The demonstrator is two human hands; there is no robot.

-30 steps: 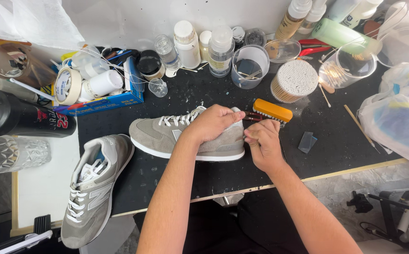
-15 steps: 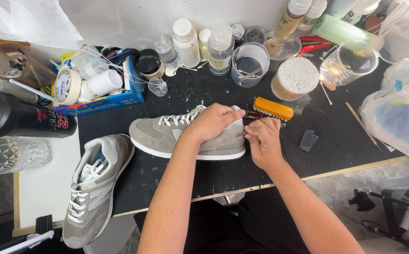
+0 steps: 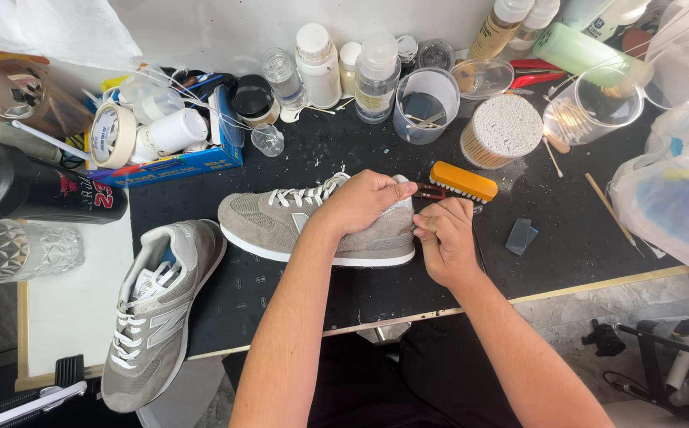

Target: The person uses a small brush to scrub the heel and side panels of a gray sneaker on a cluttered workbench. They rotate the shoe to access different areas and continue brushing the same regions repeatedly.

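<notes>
left hand (image 3: 364, 202): on top of grey suede sneaker (image 3: 297, 224), fingers (image 3: 392, 190) curled narrow over the heel collar, holding shoe down
right hand (image 3: 445, 238): touching the heel end, fingers (image 3: 431, 226) pinched tight; what they pinch, cannot tell
sneaker place: on its sole on black table (image 3: 566, 230), toe pointing away from right fingers
second sneaker (image 3: 158, 305): well left of left fingers, half off the mat edge
yellow brush (image 3: 462, 181): just beyond right fingers
clear cup (image 3: 426, 103): beyond fingers, holds dark liquid and thin sticks
round tub (image 3: 503, 131): right of cup, packed with cotton swabs
clear jar (image 3: 594, 107): far right, wooden sticks inside
blue box (image 3: 174, 154): far left of fingers, tape roll (image 3: 112, 135) and white bottle inside
grey pad (image 3: 521, 236): right of right fingers, apart
</notes>
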